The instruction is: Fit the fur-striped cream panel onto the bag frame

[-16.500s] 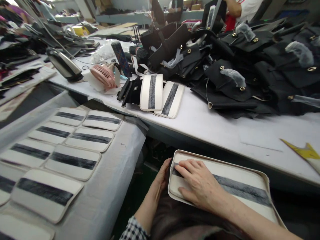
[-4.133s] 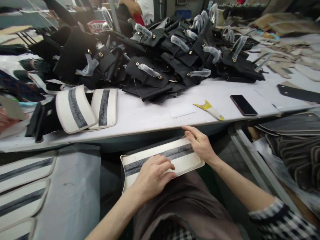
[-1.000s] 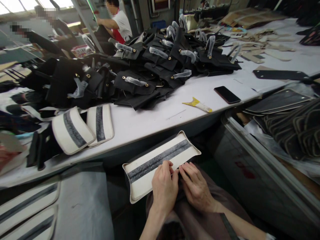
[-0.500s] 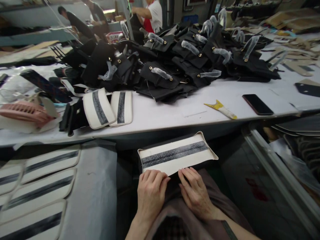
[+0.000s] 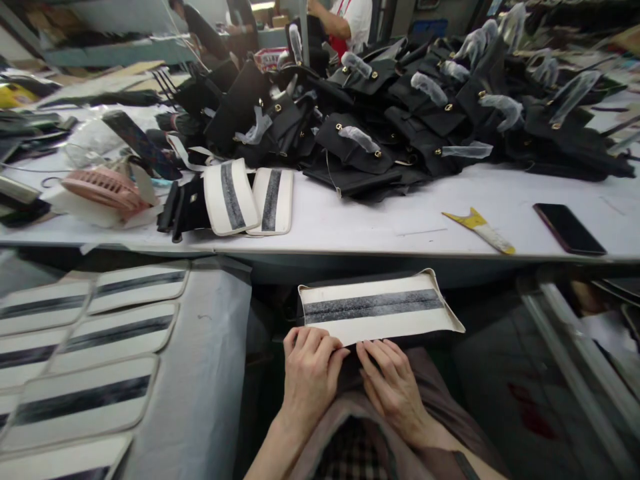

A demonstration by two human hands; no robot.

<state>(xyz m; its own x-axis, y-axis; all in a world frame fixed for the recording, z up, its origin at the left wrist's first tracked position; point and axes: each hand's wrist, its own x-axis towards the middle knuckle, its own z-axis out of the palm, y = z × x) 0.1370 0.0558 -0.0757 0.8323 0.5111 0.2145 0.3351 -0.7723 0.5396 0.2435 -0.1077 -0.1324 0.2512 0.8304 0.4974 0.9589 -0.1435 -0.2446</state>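
Note:
A white rectangular panel (image 5: pixel 370 321) with a dark grey stripe along its middle lies over my lap, its right-hand corners folded up. Dark material shows just beneath it. At the panel's near edge, left of the middle, my left hand (image 5: pixel 313 367) has its fingers curled over the rim, thumb close by. A short gap to the right, my right hand (image 5: pixel 393 383) pinches the same edge with fingertips together. The undersides of the fingers are hidden.
Similar striped panels (image 5: pixel 87 397) cover a surface at my left. Black bags with wrapped handles (image 5: pixel 350 143) are heaped on the white table (image 5: pixel 345 230). A phone (image 5: pixel 570 228), yellow tube (image 5: pixel 480 230) and pink fan (image 5: pixel 105 190) lie there. Other people (image 5: pixel 350 27) stand beyond.
The view has swung left, so the table and its things appear further right. Both hands stay at the panel's near edge, with only slight finger movement.

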